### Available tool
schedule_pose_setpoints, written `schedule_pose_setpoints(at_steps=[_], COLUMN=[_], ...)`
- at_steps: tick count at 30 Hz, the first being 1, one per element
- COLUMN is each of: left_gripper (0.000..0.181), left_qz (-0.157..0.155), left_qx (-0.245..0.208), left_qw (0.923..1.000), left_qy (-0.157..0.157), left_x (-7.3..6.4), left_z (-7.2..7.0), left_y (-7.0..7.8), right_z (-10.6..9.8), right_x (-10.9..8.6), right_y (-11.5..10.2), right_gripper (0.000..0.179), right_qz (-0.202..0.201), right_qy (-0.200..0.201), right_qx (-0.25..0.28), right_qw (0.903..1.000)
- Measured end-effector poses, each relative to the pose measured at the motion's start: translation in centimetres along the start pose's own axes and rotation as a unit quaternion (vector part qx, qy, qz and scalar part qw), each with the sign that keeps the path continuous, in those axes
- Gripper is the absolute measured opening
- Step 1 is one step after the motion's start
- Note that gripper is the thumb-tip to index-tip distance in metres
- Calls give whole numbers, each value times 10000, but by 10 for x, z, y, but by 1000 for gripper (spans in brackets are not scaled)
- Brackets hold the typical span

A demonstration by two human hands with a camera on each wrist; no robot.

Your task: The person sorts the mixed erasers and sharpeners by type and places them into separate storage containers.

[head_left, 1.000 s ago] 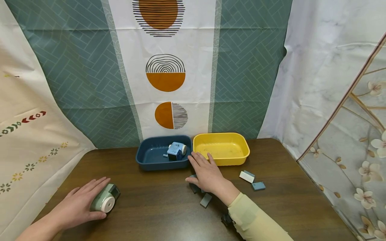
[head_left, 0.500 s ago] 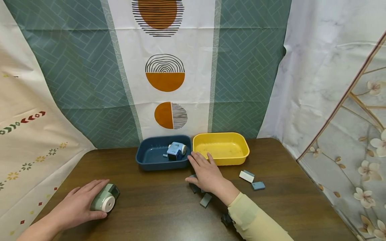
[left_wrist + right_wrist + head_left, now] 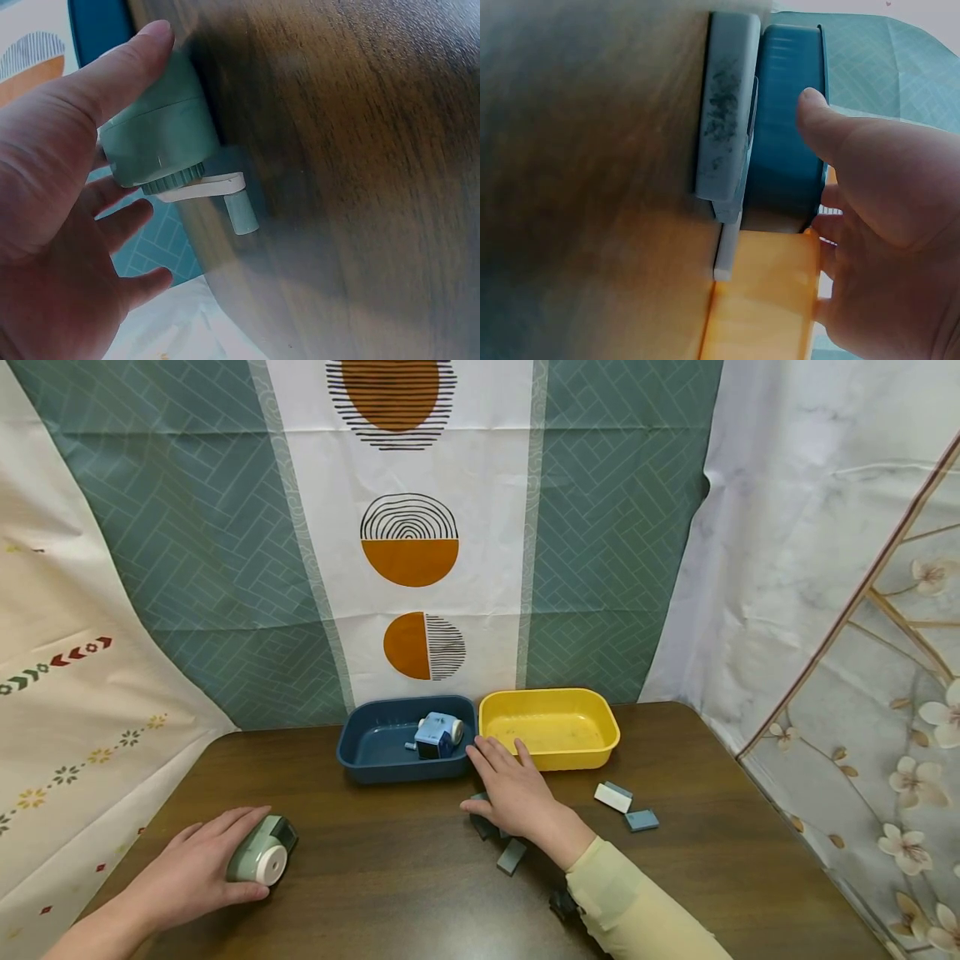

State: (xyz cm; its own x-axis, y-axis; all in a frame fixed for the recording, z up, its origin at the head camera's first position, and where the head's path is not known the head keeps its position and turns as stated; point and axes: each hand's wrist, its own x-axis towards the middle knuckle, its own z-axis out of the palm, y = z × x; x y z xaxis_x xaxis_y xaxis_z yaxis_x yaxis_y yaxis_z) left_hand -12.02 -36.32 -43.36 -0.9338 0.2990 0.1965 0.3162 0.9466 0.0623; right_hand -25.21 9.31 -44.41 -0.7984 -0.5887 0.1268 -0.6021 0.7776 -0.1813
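Observation:
My left hand [image 3: 191, 872] holds a green hand-crank pencil sharpener [image 3: 255, 860] at the table's left, thumb on one side and fingers over the other. In the left wrist view, the sharpener's white crank arm [image 3: 202, 186] and small green knob [image 3: 241, 213] stick out. My right hand [image 3: 517, 793] is spread with straight fingers above several grey-blue erasers [image 3: 512, 857], its fingertips by the fronts of the trays. One smudged eraser [image 3: 727, 109] shows close up in the right wrist view, apart from the hand. Part of the eraser group is hidden beneath the palm.
A dark blue tray [image 3: 375, 773] at the back holds a light blue pencil sharpener [image 3: 437, 732]. Beside it stands a yellow tray [image 3: 555, 760]. To the right lie a white-topped eraser [image 3: 613, 798] and a blue eraser [image 3: 642, 821]. A small black object [image 3: 562, 904] sits by the right sleeve.
The view shifts very slightly. Both hands stay in nearly the same places, and the sharpener, erasers and trays stay put.

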Motion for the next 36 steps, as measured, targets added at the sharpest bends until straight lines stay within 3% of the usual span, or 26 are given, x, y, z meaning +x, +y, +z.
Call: schedule_pose_setpoints(at_steps=[25, 36], left_gripper=[108, 110], left_qz=[48, 129], left_qx=[21, 129], left_qw=[9999, 9997], left_qy=[138, 150], left_x=[7, 14], left_z=[4, -4], left_y=[6, 11], right_z=[-3, -4], right_x=[-1, -2], right_y=[-2, -1], right_gripper=[88, 88], right_qz=[-30, -32], right_qy=[21, 30], right_qx=[25, 17], right_qw=[10000, 10000])
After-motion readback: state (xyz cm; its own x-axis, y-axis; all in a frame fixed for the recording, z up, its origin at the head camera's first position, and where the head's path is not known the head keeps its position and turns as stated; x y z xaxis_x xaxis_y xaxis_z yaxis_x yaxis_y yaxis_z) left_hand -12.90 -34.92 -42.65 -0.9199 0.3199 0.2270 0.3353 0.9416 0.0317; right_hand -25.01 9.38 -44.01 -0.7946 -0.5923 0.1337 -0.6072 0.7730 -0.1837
